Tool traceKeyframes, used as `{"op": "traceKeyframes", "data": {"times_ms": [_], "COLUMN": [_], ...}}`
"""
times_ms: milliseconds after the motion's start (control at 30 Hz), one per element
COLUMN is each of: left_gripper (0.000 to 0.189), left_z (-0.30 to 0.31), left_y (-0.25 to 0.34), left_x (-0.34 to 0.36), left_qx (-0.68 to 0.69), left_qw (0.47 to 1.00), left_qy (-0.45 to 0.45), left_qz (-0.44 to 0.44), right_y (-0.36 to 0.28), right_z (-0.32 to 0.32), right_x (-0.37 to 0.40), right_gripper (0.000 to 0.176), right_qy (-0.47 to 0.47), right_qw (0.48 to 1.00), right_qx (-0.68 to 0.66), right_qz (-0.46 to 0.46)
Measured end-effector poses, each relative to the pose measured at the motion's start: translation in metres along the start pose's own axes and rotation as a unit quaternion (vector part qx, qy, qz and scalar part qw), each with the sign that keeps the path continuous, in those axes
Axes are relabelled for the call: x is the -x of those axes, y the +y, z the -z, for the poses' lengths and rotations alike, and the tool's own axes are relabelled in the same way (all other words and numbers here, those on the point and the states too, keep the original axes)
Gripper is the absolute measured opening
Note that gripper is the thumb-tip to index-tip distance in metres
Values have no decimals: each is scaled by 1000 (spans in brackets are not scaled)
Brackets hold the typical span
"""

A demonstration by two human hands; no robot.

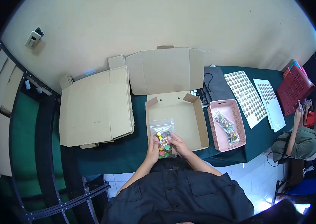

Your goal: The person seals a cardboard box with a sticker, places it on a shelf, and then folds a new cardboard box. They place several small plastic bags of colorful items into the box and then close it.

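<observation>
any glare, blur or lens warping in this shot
Head view: strong fisheye bowing, edges falling to black; blown-out glare low right on the pale tiled floor; faint sheen on the clear plastic bag of colourful pieces; blur over the head of the person in green.

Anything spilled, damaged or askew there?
No visible spill or damage. The flattened cardboard stack at left has uneven edges, and the maroon basket at far right seems tilted, though lens distortion may contribute.
</observation>
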State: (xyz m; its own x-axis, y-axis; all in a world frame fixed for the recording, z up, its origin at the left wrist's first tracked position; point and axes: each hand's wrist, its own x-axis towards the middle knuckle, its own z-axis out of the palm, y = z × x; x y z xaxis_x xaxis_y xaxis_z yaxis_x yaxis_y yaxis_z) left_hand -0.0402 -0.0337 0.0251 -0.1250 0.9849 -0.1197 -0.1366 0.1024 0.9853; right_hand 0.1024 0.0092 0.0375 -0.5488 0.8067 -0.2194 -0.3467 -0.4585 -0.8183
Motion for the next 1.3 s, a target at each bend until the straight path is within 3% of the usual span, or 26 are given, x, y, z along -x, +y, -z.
{"op": "traceKeyframes", "data": {"times_ms": [100,167,300,367,533,633,700,733,800,833,900,933,967,1033,1133,1200,1300], "left_gripper": [44,39,41,51,61,64,66,66,67,67,48,48,34,16,23,28,32], "left_z": [1,1,-11,-8,-4,-7,-8,-7,-6,-5,-3,1,5,4,22,32,39], "left_y": [4,6,31,23,4,23,34,34,31,31,33,34,41,53,44,47,58], "left_x": [2,7,12,10,5,7,8,8,9,6,-1,-2,-3,-1,-6,-5,-2], "left_qx": [8,45,37,-61,-85,-151,-210,-210,-302,-303,-211,-212,-174,-90,-73,-73,45], "left_qw": [1000,997,995,993,990,980,964,964,944,944,963,963,976,995,993,991,987], "left_qy": [-7,-49,-60,-60,-94,-118,-163,-160,-112,-110,-33,-31,-25,-1,-59,-86,-153], "left_qz": [-3,42,69,-81,-61,-52,18,17,-67,-68,-165,-166,-125,-52,-69,-74,-9], "right_y": [-1,-5,-14,-18,-8,-10,-25,-26,-26,-26,-29,-29,-34,-35,-40,-49,-61], "right_z": [-1,-4,-7,-13,1,-1,-7,-6,-1,3,8,9,3,1,2,1,4], "right_x": [1,2,3,8,-2,-4,-5,-6,-4,-3,-3,-4,-2,-3,-6,-4,-5], "right_gripper": [37,37,33,27,22,25,24,24,22,21,20,20,21,22,25,30,35], "right_qy": [34,38,9,17,66,115,160,157,112,89,43,20,-5,-21,-64,-122,-195], "right_qw": [998,997,997,998,994,990,976,976,975,972,962,955,958,959,957,947,916], "right_qx": [-21,68,81,59,85,73,86,86,148,180,242,273,278,274,275,297,350], "right_qz": [-49,-14,6,24,-16,38,122,122,120,119,117,117,68,68,60,6,-23]}}
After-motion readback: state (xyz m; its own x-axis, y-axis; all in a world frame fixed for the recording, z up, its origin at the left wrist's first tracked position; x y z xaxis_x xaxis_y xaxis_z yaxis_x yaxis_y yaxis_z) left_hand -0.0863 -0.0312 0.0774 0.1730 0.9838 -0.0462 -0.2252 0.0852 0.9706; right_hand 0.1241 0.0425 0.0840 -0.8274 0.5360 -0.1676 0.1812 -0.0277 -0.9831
